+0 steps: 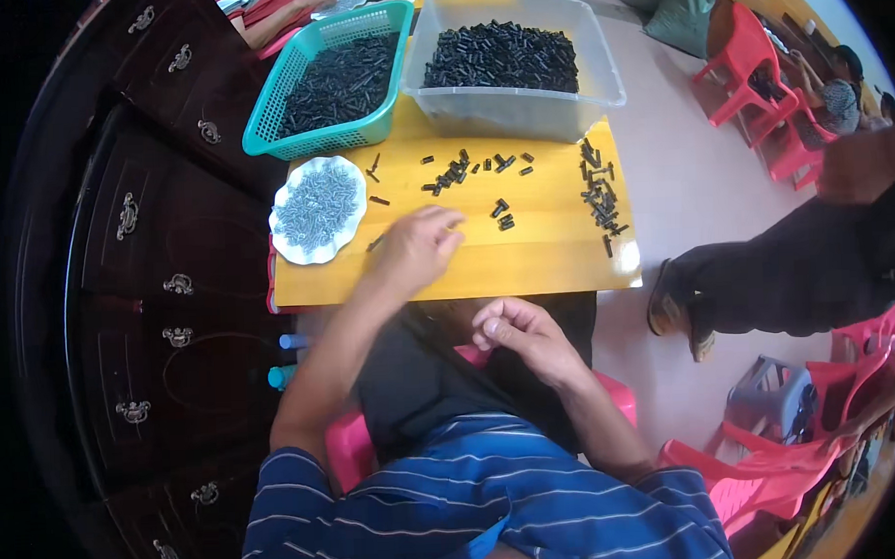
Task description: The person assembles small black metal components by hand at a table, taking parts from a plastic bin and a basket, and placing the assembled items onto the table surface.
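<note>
My left hand (419, 249) is over the front left of the yellow table (526, 269), its fingers bent in toward the thumb; anything they hold is hidden. Beyond the front edge, above my lap, my right hand (524, 338) is closed, thumb against curled fingers, and what it may grip is too small to make out. A loose pile of short black tubular parts (453, 173) lies past my left hand, with a few black pieces (505, 221) nearer. Left of it stands a white scalloped plate (280, 231) heaped with small silvery screw-like pieces (317, 207).
Black T-shaped parts (599, 197) line the table's right side. A green basket (261, 138) and a clear bin (520, 111), both filled with black parts, stand at the back. Dark cabinets (152, 290) flank the left. Someone's leg (782, 273) and pink chairs (769, 465) are at right.
</note>
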Available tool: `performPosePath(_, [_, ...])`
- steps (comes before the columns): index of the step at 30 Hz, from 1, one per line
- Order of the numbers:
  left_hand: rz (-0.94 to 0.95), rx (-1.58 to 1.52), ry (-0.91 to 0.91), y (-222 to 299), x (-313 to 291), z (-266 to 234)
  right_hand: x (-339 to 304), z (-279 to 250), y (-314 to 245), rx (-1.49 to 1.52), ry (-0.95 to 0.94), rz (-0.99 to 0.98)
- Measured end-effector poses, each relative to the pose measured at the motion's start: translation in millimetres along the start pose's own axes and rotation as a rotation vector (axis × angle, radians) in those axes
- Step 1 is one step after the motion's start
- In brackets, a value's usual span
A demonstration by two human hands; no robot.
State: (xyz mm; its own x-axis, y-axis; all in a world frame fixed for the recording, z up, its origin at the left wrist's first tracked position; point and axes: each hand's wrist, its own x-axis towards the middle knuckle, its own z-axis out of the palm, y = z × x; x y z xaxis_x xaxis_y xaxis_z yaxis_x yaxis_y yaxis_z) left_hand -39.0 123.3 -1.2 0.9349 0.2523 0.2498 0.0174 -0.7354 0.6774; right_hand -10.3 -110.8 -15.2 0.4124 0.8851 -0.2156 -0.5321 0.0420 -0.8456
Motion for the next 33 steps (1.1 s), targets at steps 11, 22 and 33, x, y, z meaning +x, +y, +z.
performPosePath(11, [0.094, 0.171, 0.139, 4, 22, 57, 2, -7, 6, 0.027, -0.045, -0.027])
performPosePath(22, [0.034, 0.214, 0.144, -3, 34, 68, 3, -5, 8, 0.009, -0.026, -0.012])
performPosePath(33, [-0.09, -0.283, 0.093, 14, -21, 39, 3, -4, 4, 0.064, 0.144, -0.077])
